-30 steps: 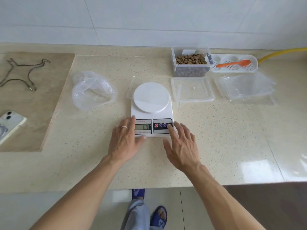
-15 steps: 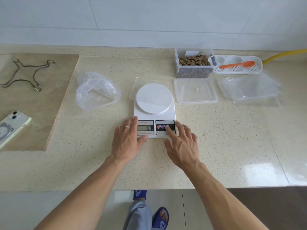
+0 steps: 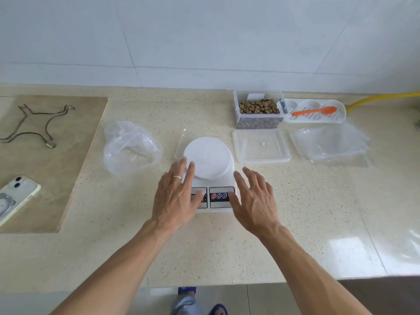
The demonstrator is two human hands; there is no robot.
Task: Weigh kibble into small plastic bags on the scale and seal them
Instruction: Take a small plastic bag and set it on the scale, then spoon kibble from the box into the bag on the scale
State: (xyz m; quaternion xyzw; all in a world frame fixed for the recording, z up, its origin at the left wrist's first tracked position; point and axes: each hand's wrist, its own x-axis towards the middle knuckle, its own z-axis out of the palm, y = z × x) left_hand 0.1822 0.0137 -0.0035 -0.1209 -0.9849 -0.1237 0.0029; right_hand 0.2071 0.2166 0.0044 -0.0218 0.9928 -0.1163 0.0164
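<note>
A white kitchen scale [image 3: 210, 160] with a round bare platform sits mid-counter. My left hand [image 3: 176, 196] lies over its left side, fingers spread, covering most of the display. My right hand [image 3: 254, 201] rests at its right side, thumb by the coloured buttons, fingers apart. Neither hand holds anything. A clear tub of brown kibble [image 3: 259, 112] stands at the back right. An orange spoon [image 3: 314, 111] lies in a white perforated tray [image 3: 341, 114]. A stack of clear plastic bags [image 3: 331, 146] lies at the right.
A clear lid [image 3: 261, 147] lies right of the scale. A crumpled clear bag [image 3: 130, 147] sits to the left. Further left, on a darker inset surface, are a phone [image 3: 17, 194] and a wire trivet [image 3: 36, 123]. A yellow hose [image 3: 381, 98] runs at the back right. The counter edge is near me.
Both hands have slid forward along the scale's sides. My left hand now covers the display; my right index finger has left the button panel.
</note>
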